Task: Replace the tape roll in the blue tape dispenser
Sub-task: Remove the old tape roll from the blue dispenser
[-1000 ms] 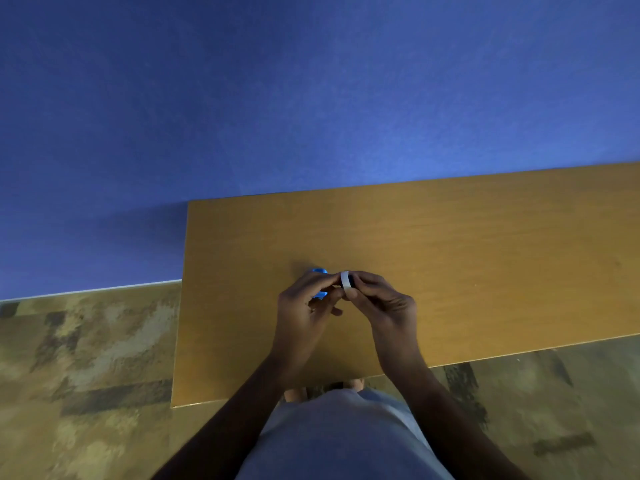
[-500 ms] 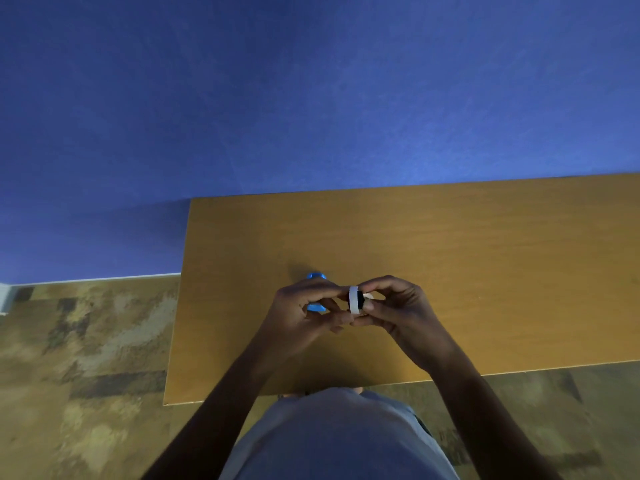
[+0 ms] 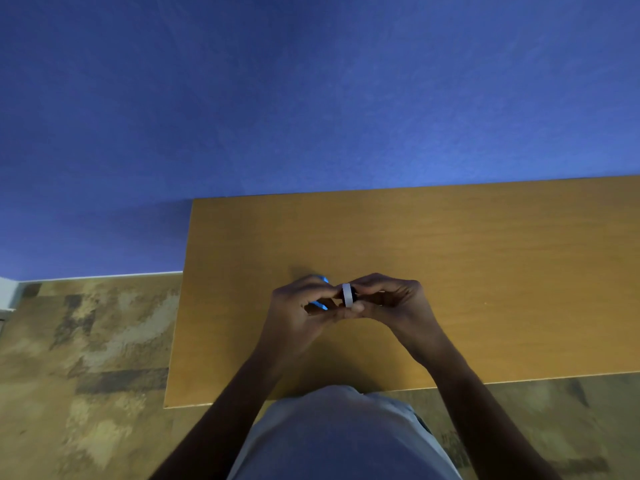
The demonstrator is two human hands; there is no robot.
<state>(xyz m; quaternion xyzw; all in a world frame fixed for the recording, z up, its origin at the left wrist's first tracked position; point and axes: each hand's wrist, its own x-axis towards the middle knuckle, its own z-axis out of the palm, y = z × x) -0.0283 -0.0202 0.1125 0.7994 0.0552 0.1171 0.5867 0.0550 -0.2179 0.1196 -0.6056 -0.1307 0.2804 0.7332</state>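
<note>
Centre frame, over table [image 3: 450, 254] | left hand [image 3: 298, 310] wrapped round blue dispenser [image 3: 320, 304] | right hand [image 3: 391, 303] pinching white tape roll [image 3: 347, 294], hands touching

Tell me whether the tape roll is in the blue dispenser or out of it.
Out. The white tape roll is pinched in the right hand, beside the blue dispenser gripped by the left hand.

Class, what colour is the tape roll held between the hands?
White, seen edge-on in the head view: tape roll.

Bare forearms; light grey shirt [image 3: 343, 438].
</note>
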